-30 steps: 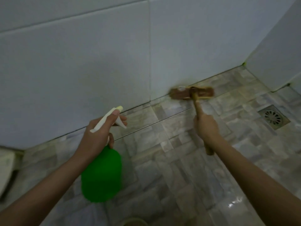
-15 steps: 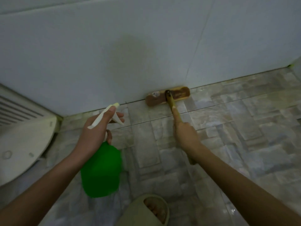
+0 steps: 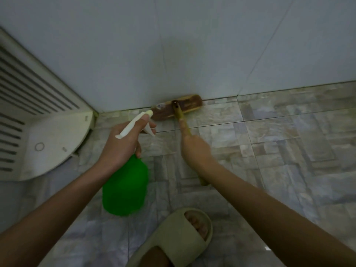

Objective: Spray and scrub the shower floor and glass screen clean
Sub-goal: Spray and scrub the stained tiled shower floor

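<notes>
along the wall (image 3: 173, 45), brush head (image 3: 178, 108) lies crosswise.

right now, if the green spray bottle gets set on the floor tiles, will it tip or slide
The green spray bottle looks squat and wide, so it probably stands steady. The floor tiles look glossy, so a nudge may slide it. Weight unclear: the fill is hidden.

Your left hand (image 3: 123, 145) curls round the spray bottle (image 3: 125, 187) at its neck, one finger lying along the sprayer head, forearm reaching in from 8 o'clock. Your right hand (image 3: 194, 149) grips the scrub brush handle (image 3: 182, 118), arm stretched in from 4 o'clock.
</notes>
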Demonstrator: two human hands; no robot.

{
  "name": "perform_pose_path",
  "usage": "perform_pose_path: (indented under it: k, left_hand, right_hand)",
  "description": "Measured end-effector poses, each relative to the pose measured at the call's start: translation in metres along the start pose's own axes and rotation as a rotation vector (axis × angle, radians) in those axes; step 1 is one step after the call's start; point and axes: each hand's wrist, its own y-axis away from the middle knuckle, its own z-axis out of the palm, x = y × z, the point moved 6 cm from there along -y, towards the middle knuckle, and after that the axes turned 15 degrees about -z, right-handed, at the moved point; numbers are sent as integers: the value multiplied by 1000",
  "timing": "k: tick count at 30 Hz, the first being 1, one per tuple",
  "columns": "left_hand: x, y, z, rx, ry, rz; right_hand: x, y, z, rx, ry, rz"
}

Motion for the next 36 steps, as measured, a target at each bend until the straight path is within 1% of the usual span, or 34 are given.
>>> perform_pose_path:
  k: [2,4,7,9,10,13,15,17,19,20,21,24,26,27,29,32,34,36]
  left_hand:
    - [-10,1,0,-5,-44,-16]
    - [-17,4,-2,-4,-56,-31]
    - [-24,7,-4,-11,-40,-50]
    - [-25,7,-3,-26,-52,-54]
    - [-25,7,-2,-35,-60,-53]
    - [-23,8,2,-49,-57,-46]
    - [-23,8,8,-58,-71,-43]
    - [-22,7,14,-79,-80,-45]
    - [-19,7,19,-96,-66,-49]
    - [-18,6,21,-102,-60,-50]
    - [-16,5,24,-111,-63,-48]
    - [-7,7,39,-143,-85,-35]
    - [-4,7,49,-165,-100,-28]
    - [-3,7,53,-178,-112,-22]
    - [1,7,59,-202,-125,-6]
    - [9,7,64,-219,-112,11]
    - [13,3,70,-232,-114,10]
    - [16,1,79,-252,-118,9]
  right_hand:
    - [-5,-9,4,-27,52,-68]
    - [17,6,-10,-51,96,-82]
    - [56,63,-30,-116,204,-25]
    - [58,79,-37,-144,238,0]
    - [52,70,-38,-140,224,-10]
    - [32,15,-40,-33,145,-72]
    - [35,4,-43,-24,154,-107]
    - [53,44,-41,-64,151,-84]
    - [62,110,-35,-158,205,-12]
    - [63,130,-34,-202,222,10]
    - [64,133,-35,-204,226,13]
    - [69,71,-48,-50,178,-14]
    - [80,28,-56,-20,174,-18]
    - [87,24,-58,-17,190,-13]
    - [97,58,-58,-31,178,38]
    - [89,148,-42,-149,162,144]
    - [92,142,-45,-122,137,124]
    - [108,93,-57,-21,136,125]
